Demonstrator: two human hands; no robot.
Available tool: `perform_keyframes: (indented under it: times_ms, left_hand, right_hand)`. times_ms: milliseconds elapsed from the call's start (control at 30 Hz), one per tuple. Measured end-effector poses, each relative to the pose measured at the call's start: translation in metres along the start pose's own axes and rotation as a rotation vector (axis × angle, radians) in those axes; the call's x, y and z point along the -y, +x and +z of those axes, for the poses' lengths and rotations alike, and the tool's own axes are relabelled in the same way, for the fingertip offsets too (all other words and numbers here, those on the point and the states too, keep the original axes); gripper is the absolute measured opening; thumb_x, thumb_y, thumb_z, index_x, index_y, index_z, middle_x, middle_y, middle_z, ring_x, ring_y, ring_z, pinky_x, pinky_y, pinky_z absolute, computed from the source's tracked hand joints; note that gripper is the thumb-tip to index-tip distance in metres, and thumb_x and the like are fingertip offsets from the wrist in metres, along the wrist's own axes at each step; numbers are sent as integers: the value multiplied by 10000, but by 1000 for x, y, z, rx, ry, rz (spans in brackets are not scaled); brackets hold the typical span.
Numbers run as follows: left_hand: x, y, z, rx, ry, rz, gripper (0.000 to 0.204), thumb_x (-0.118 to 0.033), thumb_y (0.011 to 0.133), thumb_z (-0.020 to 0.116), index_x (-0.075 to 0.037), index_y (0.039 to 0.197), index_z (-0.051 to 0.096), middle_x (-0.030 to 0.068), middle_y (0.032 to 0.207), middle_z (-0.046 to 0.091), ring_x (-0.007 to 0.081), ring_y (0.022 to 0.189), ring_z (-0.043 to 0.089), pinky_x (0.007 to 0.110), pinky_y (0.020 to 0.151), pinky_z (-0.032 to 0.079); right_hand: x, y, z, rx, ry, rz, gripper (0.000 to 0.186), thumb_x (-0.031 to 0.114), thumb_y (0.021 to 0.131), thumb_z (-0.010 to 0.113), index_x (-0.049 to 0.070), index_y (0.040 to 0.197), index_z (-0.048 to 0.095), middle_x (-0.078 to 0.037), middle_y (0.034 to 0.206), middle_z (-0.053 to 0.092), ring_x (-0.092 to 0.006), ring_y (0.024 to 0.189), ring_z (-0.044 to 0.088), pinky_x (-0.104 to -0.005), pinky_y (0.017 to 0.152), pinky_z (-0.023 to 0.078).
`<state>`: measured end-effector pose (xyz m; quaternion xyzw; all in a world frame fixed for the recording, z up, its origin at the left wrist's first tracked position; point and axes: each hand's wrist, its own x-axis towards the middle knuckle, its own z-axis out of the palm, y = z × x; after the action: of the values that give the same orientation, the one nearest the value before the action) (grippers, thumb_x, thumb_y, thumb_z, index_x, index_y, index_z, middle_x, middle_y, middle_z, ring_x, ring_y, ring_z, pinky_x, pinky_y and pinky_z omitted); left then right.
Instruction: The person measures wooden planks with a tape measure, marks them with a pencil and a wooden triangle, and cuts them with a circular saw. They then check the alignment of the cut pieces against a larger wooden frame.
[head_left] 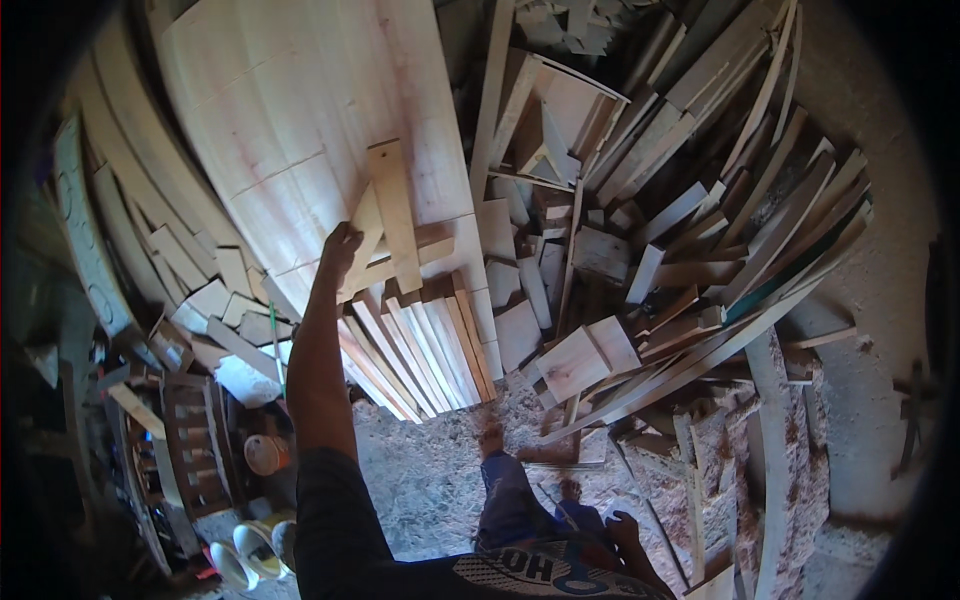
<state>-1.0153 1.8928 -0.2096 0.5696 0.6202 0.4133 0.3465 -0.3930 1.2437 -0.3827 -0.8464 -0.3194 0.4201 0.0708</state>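
My left hand [342, 245] reaches out over a broad pale wooden panel [270, 120]. Its fingers are closed on the edge of a slanting wood strip [367, 228]. Beside that strip, an upright wooden slat [395, 205] with a small hole near its top leans against it, forming a narrow A shape. A short crosspiece [432, 248] lies at their lower part; whether the pieces are joined I cannot tell. Just below, several long strips [425, 345] lie side by side on the panel's near end. My right hand [622, 530] hangs low by my body, dark, its fingers unclear.
Heaps of offcuts [590, 360] and long boards [690, 130] crowd the right side. More boards [150, 140] lie along the left, with a slatted wooden frame [195, 440], an orange-and-white bucket [265, 455] and pale round containers [255, 545] below. Dust covers the floor [400, 480].
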Motion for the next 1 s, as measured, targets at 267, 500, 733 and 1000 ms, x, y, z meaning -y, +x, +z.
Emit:
perform_keyframes:
  times_ms: [267, 500, 733, 1000]
  left_hand:
    - [80, 61, 4, -429, 622, 163, 749, -265, 831, 698, -214, 1487, 338, 194, 1399, 459, 418, 1284, 460, 544, 1033, 421]
    - [119, -58, 89, -263, 771, 660, 801, -562, 961, 502, -11, 1508, 305, 253, 1505, 366, 443, 1363, 377, 520, 1107, 326]
    - [77, -284, 261, 1373, 677, 420, 531, -353, 958, 624, -35, 1368, 513, 204, 1244, 628, 287, 1144, 601, 379, 969, 471]
    - [-51, -487, 424, 1751, 461, 613, 406, -293, 949, 615, -11, 1242, 620, 197, 1214, 644, 317, 1117, 622, 401, 941, 491]
  right_hand:
    - [70, -39, 27, 39, 304, 137, 513, 251, 817, 738, -10, 1237, 600, -163, 865, 715, -217, 708, 689, -355, 632, 556]
    - [72, -39, 39, -237, 275, 62, 466, 370, 821, 717, 63, 1167, 665, -183, 1031, 700, -326, 925, 686, -410, 824, 551]
    - [-29, -93, 97, -453, 530, 283, 525, 397, 817, 704, 56, 1213, 652, -196, 1123, 686, -341, 1017, 671, -430, 900, 526]
    - [-195, -204, 144, -551, 1162, 669, 545, 392, 792, 705, 72, 1229, 644, -186, 1024, 716, -309, 925, 697, -424, 800, 545]
